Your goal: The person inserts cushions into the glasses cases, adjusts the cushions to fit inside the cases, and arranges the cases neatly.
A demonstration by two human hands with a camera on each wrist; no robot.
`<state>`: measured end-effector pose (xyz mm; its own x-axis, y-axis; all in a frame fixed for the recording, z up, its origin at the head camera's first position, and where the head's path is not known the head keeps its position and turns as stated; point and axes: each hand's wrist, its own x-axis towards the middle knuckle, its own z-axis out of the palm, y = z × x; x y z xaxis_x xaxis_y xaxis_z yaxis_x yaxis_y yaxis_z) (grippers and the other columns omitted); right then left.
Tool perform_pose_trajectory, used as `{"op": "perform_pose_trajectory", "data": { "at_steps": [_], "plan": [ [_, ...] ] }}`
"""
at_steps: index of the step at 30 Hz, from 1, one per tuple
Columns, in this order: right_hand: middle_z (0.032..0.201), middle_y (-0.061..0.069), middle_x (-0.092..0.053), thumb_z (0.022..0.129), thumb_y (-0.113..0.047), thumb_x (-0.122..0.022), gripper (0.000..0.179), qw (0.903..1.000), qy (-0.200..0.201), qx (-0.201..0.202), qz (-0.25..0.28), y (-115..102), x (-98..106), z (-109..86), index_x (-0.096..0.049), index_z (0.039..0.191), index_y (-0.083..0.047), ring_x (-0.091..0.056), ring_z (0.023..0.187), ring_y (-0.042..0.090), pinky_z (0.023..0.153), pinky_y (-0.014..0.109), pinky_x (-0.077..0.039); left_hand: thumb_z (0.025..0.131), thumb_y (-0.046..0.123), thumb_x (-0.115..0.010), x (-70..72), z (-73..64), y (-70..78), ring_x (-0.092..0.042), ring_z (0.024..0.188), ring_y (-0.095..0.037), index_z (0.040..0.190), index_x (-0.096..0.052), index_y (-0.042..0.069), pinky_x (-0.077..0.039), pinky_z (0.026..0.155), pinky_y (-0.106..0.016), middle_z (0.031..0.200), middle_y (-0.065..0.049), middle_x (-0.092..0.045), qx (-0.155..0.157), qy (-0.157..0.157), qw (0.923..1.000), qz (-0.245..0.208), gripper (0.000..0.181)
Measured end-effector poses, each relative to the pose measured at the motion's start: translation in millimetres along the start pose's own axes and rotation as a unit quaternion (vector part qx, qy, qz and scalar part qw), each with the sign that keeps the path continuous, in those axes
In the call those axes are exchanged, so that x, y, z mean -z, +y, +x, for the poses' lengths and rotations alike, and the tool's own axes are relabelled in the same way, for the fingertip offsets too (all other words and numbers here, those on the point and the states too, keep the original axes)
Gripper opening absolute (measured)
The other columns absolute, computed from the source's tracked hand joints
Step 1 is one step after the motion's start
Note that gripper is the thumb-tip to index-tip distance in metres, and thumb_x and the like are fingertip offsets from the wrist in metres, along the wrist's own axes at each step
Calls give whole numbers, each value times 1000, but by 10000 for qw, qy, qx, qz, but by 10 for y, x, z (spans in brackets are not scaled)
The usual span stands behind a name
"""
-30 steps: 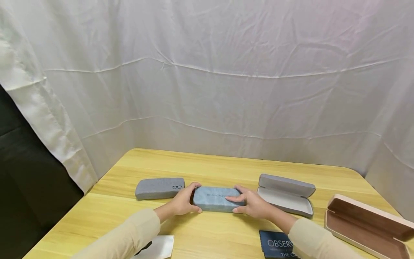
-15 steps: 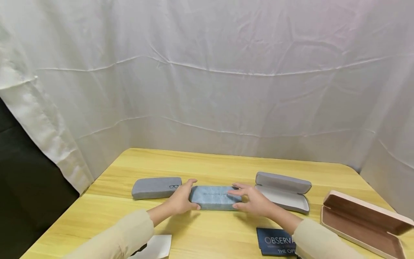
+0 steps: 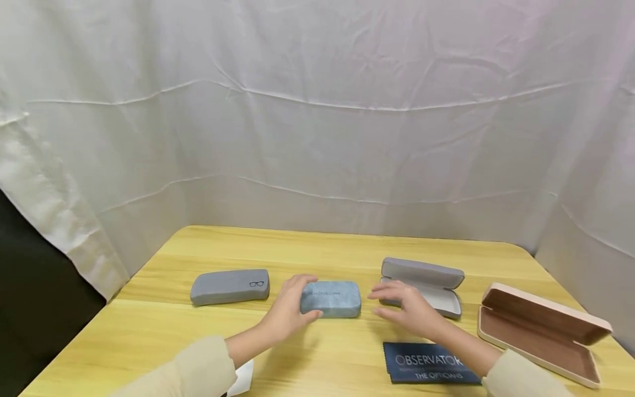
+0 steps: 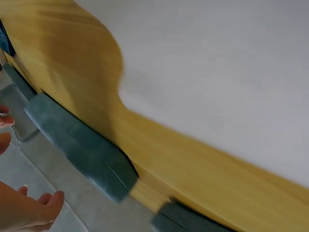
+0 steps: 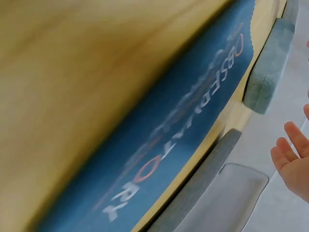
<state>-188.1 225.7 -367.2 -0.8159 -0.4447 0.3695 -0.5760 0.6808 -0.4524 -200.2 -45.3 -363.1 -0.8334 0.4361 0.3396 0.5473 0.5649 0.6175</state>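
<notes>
A closed light-blue glasses case (image 3: 337,302) with small lettering on its lid lies in the middle of the table. My left hand (image 3: 289,310) is at its left end, fingers and thumb spread; in the left wrist view the hand (image 4: 29,210) appears apart from the blue case (image 4: 82,142). To the right of the case, separated by a gap, hovers my right hand (image 3: 409,310) with loosely extended fingers and nothing in them. Behind that hand stands an opened grey glasses case (image 3: 426,271), partly covered by it. The right wrist view shows relaxed fingers (image 5: 295,147) too.
A closed grey case (image 3: 228,286) with a glasses print lies to the left. An opened beige case (image 3: 545,310) with brown lining stands at right. The dark-blue lettered cloth (image 3: 416,376) lies beneath the right forearm. Something flat and white (image 3: 243,380) shows beside the left sleeve.
Both hands were at the ends of the blue case. The right hand has come off it and moved right; the left hand's fingers have loosened. The head view has shifted slightly.
</notes>
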Motion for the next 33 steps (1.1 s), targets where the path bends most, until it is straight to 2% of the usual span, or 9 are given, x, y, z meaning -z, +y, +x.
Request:
{"op": "perform_pose_trajectory", "data": {
  "at_steps": [4, 8, 14, 20, 25, 29, 33],
  "plan": [
    [111, 10, -66, 85, -23, -66, 27, 9999, 85, -121, -63, 6, 82, -152, -69, 108, -9, -58, 106, 31, 87, 46, -48, 77, 10, -74, -85, 2, 66, -47, 119, -37, 123, -50, -1, -40, 98, -51, 126, -17, -52, -139, 80, 9997, -170, 53],
    [112, 9, -66, 86, -24, -65, 28, 9995, 78, -312, -21, 32, 146, -284, -68, 110, -8, -59, 105, 31, 86, 46, -48, 77, 10, -73, -166, 0, 115, -44, 122, -39, 120, -52, 0, -37, 99, -54, 128, -18, -50, -192, 132, 9991, -368, 49],
    [109, 4, -67, 83, -23, -68, 28, 9984, 272, -471, -159, 99, 192, -504, -68, 108, -10, -61, 101, 22, 83, 41, -51, 77, 10, -73, -299, -3, 204, -47, 119, -36, 118, -54, 0, -39, 99, -53, 126, -16, -53, -246, 44, 9981, -571, 46],
    [110, 4, -66, 81, -26, -70, 33, 9966, 255, -703, -350, 212, 230, -763, -66, 111, -11, -58, 103, 8, 79, 32, -52, 78, 13, -72, -424, -20, 285, -54, 109, -30, 117, -56, 1, -48, 89, -40, 119, -11, -57, -182, -315, 9956, -864, 43],
    [108, 8, -67, 79, -23, -73, 36, 9956, 358, -750, -442, 337, 244, -956, -66, 112, -10, -55, 102, -3, 75, 23, -51, 80, 15, -72, -547, -46, 333, -54, 105, -28, 115, -58, 1, -48, 86, -33, 114, -9, -59, 62, -657, 9908, -1184, 41],
    [110, 10, -66, 80, -27, -71, 39, 9929, 103, -1121, -378, 405, 304, -1081, -65, 113, -8, -51, 102, -9, 75, 20, -49, 78, 16, -73, -664, -71, 381, -55, 103, -26, 113, -59, 2, -48, 86, -31, 112, -7, -60, 266, -863, 9873, -1304, 40],
    [113, 9, -65, 81, -34, -69, 42, 9872, -240, -1529, -379, 446, 346, -1168, -64, 115, -10, -50, 102, -9, 76, 19, -48, 77, 16, -74, -777, -78, 443, -56, 99, -23, 111, -60, 4, -48, 83, -28, 110, -6, -61, 390, -1083, 9831, -1427, 39]
  ]
}}
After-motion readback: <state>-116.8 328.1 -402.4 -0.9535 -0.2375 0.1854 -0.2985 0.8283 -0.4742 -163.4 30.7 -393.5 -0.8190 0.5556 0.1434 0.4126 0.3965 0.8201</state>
